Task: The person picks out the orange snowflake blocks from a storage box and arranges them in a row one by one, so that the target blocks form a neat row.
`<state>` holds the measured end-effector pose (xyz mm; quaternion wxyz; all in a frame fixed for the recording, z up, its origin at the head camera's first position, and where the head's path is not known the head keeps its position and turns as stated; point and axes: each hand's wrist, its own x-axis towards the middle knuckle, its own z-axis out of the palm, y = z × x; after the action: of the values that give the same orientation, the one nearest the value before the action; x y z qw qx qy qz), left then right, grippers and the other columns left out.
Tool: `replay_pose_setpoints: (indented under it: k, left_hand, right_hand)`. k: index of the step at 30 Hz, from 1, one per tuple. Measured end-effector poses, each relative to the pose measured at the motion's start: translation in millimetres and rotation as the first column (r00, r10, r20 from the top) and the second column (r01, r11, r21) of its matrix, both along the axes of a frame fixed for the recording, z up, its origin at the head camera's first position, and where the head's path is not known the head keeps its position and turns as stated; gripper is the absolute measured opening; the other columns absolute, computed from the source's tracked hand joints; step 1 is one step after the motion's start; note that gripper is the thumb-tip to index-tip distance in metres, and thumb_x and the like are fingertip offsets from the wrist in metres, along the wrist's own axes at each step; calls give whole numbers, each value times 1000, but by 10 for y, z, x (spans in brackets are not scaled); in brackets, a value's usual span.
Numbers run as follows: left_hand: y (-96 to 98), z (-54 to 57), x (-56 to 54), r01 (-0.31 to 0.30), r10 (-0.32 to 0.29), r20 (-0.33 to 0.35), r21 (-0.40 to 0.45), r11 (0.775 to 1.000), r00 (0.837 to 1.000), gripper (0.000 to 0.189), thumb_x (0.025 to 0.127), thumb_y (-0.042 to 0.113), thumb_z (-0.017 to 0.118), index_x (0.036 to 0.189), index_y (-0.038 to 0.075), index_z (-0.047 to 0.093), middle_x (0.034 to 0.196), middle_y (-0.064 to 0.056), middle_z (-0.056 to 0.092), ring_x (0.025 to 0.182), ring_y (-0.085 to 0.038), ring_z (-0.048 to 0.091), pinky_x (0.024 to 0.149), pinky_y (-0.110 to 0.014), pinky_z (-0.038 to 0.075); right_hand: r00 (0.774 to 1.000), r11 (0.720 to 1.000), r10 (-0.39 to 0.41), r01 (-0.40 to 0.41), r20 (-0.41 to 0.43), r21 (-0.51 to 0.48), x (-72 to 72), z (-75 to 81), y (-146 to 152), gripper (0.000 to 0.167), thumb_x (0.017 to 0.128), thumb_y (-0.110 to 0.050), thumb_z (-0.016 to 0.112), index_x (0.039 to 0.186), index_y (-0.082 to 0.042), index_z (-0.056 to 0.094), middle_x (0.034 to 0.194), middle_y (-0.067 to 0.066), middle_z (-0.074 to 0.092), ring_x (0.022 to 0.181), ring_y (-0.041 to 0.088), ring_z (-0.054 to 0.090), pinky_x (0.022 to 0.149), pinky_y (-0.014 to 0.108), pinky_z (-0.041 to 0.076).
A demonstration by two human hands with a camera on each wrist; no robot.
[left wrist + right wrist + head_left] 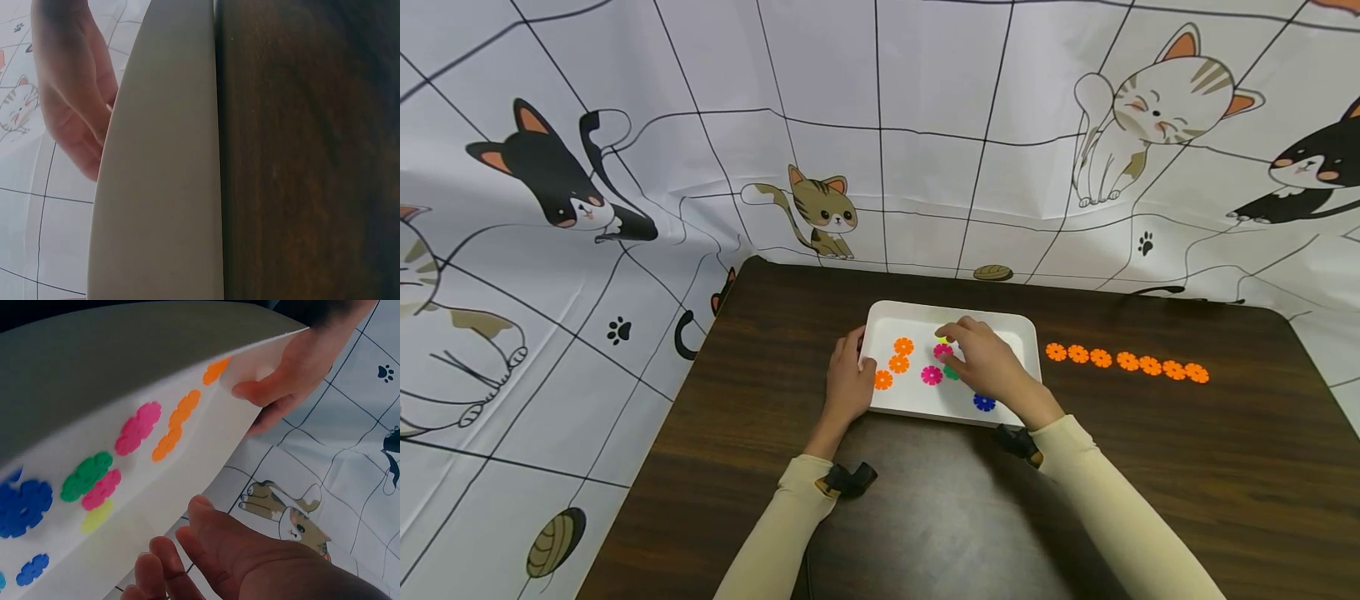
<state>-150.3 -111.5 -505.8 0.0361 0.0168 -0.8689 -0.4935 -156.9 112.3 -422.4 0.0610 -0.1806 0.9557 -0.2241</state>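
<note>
A white tray (904,402) lies on the table, and my left hand (848,382) grips its left edge, thumb over the rim and fingers outside. Notched flower-shaped plastic discs lie in it: orange ones (898,363) at the left, pink discs (932,375), a green disc (86,477), a yellow disc (97,516) and blue discs (984,402). My right hand (988,360) hovers over the tray's middle with thumb and fingers apart, nothing between them. In the right wrist view, its fingertips show near the tray's far wall.
A row of several orange discs (1127,361) lies on the dark wooden table (1150,450) to the right of the tray. Behind and to the left hangs a white curtain (925,167) with cat drawings. The tray's side wall (156,175) fills much of the left wrist view.
</note>
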Motion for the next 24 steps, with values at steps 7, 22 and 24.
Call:
replay_pose_setpoints:
  k: [7,22,24]
  left_hand:
    - [1,7,0,3,-4,-5,-6,1000,1000,54,97,6,49,151,7,45,138,-21,54,121,-38,54,101,-54,45]
    - [3,-5,-11,-1,0,-22,-17,1000,1000,55,96,6,50,150,7,46,135,-20,55,120,-37,55,101,-53,45]
    - [-1,-1,-12,-2,1,-21,-15,1000,1000,55,96,6,50,150,7,46,135,-20,55,119,-37,55,101,-53,45]
  right_hand:
    - [999,1000,26,-26,20,15,-36,-68,-148,41,94,-17,71,133,-6,64,123,16,66,111,33,61,98,50,54]
    - [996,997,46,-51,71,64,-156,-143,-382,39,95,-19,70,131,-7,66,121,16,67,110,32,62,98,46,54]
    - [995,995,52,-58,80,76,-188,-146,-421,38,95,-19,70,131,-7,66,121,16,66,109,32,62,97,46,55]
